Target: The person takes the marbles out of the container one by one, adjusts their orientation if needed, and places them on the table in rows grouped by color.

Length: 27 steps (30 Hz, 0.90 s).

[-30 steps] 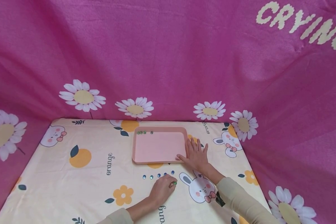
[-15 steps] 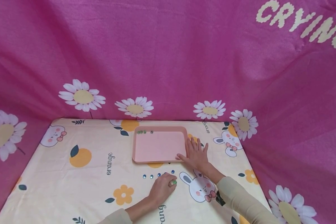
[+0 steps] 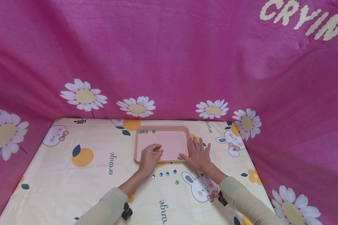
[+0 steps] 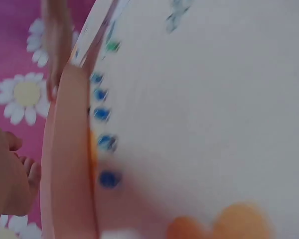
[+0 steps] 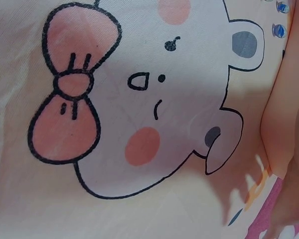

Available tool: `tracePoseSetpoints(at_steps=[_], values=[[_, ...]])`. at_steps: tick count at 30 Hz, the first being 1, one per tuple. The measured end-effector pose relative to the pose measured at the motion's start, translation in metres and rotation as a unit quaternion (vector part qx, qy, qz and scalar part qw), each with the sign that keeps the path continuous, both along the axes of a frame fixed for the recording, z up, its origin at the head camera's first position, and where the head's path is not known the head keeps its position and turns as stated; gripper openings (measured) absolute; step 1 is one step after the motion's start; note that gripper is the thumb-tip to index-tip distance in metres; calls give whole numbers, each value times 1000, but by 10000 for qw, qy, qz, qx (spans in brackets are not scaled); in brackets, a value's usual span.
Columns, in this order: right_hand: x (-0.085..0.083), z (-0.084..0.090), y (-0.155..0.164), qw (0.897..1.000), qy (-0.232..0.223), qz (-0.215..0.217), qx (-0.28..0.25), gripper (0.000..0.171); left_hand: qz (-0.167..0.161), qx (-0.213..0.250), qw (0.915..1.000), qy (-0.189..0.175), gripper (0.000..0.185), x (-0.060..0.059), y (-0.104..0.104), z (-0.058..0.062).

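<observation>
My left hand is over the front left part of a shallow pink tray. Its fingers are curled in toward the thumb; I cannot tell whether a marble sits between the fingertips. Flat beside the tray's right edge, my right hand has its fingers spread and its thumb at the front right corner. Several small green and dark glass marbles lie along the tray's back left wall. In front of the tray, a row of blue glass marbles rests on the cloth, with a green marble nearer me.
A cream cloth printed with oranges, flowers and rabbits covers the table. Pink fabric with daisies rises around the back and sides. The left forearm hides one end of the blue row in the head view; the left wrist view shows another blue marble there.
My left hand has moved from beside the green marble up and left to over the tray. A green marble is still on the cloth. My right hand has stayed at the tray's edge.
</observation>
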State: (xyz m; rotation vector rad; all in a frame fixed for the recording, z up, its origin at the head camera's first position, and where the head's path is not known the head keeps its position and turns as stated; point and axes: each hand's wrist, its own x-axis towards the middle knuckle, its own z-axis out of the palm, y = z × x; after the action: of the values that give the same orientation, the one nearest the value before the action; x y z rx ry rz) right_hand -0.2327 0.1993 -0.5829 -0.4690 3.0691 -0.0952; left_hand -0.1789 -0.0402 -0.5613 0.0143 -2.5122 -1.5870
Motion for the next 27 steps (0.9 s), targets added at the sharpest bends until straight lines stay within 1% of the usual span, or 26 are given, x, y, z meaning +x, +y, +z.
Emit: tracePoseSetpoints(at_steps=[3,6,10,14,18,23,27], values=[[0,0,-1,10000,-72,-7,-42,100,296,43,9992,-280,27,-20,-7,5],[1,1,-1,9999,-115,-19,-56,100,493,-18,9976,-496,29,-37,-11,7],[1,2,-1,9999,-130,-36,-99,99,625,43,9965,-561,32,-53,-15,5],[1,1,0,9998,-140,-49,-139,100,860,96,9933,-765,32,-62,-17,-2],[1,0,2,9998,-148,-60,-120,100,1030,162,9897,-983,31,-68,-16,-8],[1,-1,2,9998,-121,-27,-135,99,1053,202,9886,-1060,31,-75,-15,-15],[2,1,1,9997,-110,14,-202,97,1014,-13,9901,-966,29,-81,-15,-19]])
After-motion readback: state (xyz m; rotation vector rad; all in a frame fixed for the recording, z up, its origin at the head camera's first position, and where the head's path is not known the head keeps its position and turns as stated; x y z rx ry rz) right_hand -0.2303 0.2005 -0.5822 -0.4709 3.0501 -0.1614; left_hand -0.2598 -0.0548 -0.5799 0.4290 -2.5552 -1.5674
